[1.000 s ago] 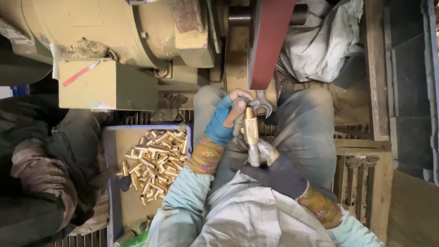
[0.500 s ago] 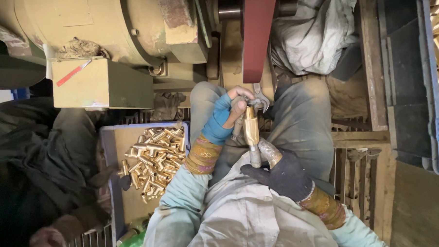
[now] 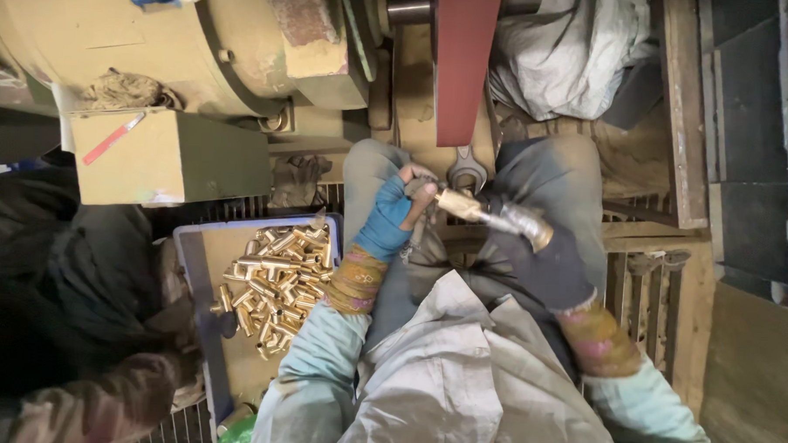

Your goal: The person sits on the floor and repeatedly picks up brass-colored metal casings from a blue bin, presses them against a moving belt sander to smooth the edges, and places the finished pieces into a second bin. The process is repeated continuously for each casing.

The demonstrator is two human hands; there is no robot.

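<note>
The brass fitting (image 3: 461,204) is a short tube of golden metal with a bright, polished surface. It sits on the end of a silver-grey rod (image 3: 518,222) and lies almost level above the lap, tilted slightly down to the right. Its left tip is close under the red sanding belt (image 3: 462,67), perhaps not touching it.

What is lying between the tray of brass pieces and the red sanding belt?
In the head view, the left hand in a blue glove lies between the tray and the red sanding belt.
</note>
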